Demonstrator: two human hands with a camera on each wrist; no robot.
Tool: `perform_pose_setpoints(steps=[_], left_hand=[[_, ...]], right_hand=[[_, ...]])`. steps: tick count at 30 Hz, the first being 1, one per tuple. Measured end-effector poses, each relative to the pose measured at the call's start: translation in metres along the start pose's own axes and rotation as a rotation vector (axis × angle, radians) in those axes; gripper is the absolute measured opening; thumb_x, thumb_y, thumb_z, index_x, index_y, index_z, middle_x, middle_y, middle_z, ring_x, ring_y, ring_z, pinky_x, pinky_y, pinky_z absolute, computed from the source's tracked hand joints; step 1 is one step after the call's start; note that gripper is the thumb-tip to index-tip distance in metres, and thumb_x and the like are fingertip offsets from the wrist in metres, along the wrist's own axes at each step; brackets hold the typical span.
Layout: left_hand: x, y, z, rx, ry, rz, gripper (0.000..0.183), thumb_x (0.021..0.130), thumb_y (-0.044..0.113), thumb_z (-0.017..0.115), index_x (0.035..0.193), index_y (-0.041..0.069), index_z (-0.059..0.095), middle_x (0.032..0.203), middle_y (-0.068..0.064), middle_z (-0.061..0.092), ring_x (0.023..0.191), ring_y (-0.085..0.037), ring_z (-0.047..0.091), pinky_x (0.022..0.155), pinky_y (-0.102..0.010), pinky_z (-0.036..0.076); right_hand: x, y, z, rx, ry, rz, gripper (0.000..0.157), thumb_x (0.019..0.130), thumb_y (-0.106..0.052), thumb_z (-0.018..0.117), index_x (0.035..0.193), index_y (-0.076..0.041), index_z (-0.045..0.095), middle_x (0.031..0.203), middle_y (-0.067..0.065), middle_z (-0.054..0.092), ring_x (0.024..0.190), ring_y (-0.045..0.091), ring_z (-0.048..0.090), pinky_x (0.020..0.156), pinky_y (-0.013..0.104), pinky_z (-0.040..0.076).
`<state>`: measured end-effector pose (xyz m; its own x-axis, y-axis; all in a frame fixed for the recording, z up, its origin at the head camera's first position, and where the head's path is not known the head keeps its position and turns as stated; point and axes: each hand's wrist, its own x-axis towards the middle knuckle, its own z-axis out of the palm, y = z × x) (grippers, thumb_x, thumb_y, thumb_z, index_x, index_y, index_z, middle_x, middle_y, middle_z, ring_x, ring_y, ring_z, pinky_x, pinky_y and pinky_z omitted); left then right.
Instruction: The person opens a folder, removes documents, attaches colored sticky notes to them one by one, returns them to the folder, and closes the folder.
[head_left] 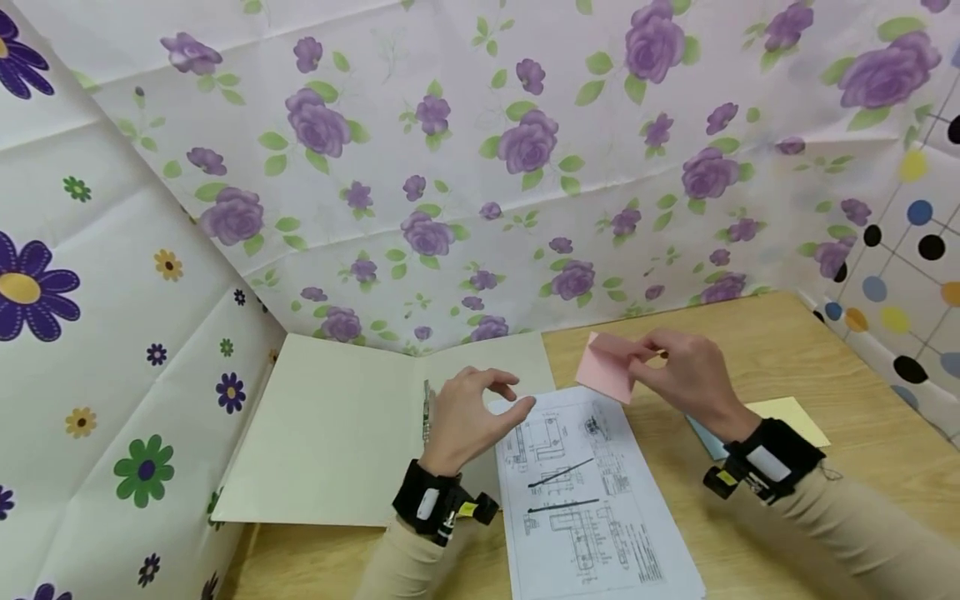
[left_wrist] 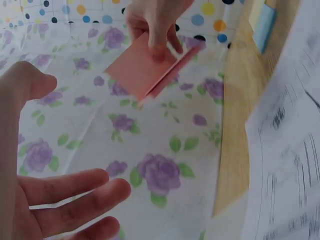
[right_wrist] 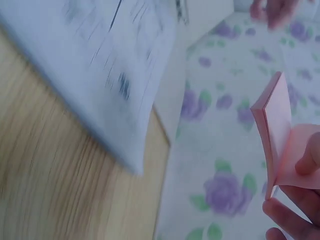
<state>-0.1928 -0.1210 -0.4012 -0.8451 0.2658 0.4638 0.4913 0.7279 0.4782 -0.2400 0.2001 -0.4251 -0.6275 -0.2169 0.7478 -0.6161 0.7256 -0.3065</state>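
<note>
My right hand [head_left: 693, 375] pinches a pink sticky note pad [head_left: 602, 372] in the air beyond the far edge of the printed sheets. In the right wrist view the pad [right_wrist: 272, 117] stands partly opened, a leaf bent away from the thicker stack under the thumb. My left hand [head_left: 468, 417] hovers between the folder and the sheets with thumb and fingers spread and nothing in them. Technical drawings cover the top of the paper stack [head_left: 592, 525], and two dark slanted lines cross it. Part of the stack's far left corner is hidden behind the left hand.
An open cream file folder [head_left: 322, 433] with a metal clip [head_left: 427, 408] lies at left, its right cover partly under the paper. Yellow sticky notes [head_left: 795, 419] and a blue pad [head_left: 705, 437] lie on the wooden table [head_left: 757, 342] beyond the right wrist. Flowered cloth [head_left: 465, 167] hangs behind.
</note>
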Motion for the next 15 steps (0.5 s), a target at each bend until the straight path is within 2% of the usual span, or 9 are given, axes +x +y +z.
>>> perform_pose_setpoints(steps=[4,6,9,12,15], left_hand=[[0.013,0.010,0.012,-0.044,-0.119,-0.038,0.044,0.087,0.054,0.066,0.112,0.019,0.075,0.084,0.005,0.076,0.089,-0.017,0.065,0.081,-0.039,0.050],[0.018,0.015,0.019,-0.065,-0.149,-0.034,0.044,0.088,0.054,0.065,0.110,0.018,0.076,0.083,0.005,0.076,0.085,-0.015,0.066,0.077,-0.035,0.051],[0.024,0.019,0.028,-0.114,-0.162,0.007,0.030,0.092,0.045,0.064,0.093,0.017,0.076,0.076,0.003,0.072,0.071,-0.011,0.062,0.066,-0.027,0.047],[0.026,0.021,0.034,-0.179,-0.157,0.054,0.022,0.092,0.027,0.064,0.074,0.015,0.069,0.064,0.000,0.064,0.052,-0.011,0.047,0.054,-0.022,0.034],[0.026,0.021,0.035,-0.221,-0.149,0.074,0.021,0.090,0.016,0.063,0.068,0.016,0.063,0.056,0.001,0.054,0.045,-0.009,0.032,0.050,-0.021,0.024]], right_hand=[[0.002,-0.023,0.009,0.066,0.017,-0.019,0.011,0.077,-0.013,0.081,0.086,-0.012,0.075,0.077,0.003,0.074,0.059,0.010,0.061,0.047,0.026,0.035],[0.003,-0.032,0.013,0.103,0.020,-0.025,0.012,0.077,-0.013,0.082,0.086,-0.013,0.075,0.078,0.002,0.074,0.063,0.009,0.063,0.049,0.027,0.037],[0.004,-0.042,0.018,0.155,0.016,-0.041,0.012,0.076,-0.011,0.082,0.086,-0.014,0.075,0.078,0.000,0.074,0.066,0.010,0.066,0.050,0.026,0.037],[0.002,-0.048,0.022,0.178,0.006,-0.048,0.014,0.074,-0.010,0.084,0.085,-0.014,0.075,0.077,-0.001,0.074,0.066,0.010,0.066,0.050,0.025,0.040],[0.000,-0.052,0.024,0.187,-0.009,-0.047,0.015,0.073,-0.009,0.084,0.083,-0.014,0.075,0.075,-0.002,0.074,0.064,0.009,0.065,0.051,0.027,0.043]])
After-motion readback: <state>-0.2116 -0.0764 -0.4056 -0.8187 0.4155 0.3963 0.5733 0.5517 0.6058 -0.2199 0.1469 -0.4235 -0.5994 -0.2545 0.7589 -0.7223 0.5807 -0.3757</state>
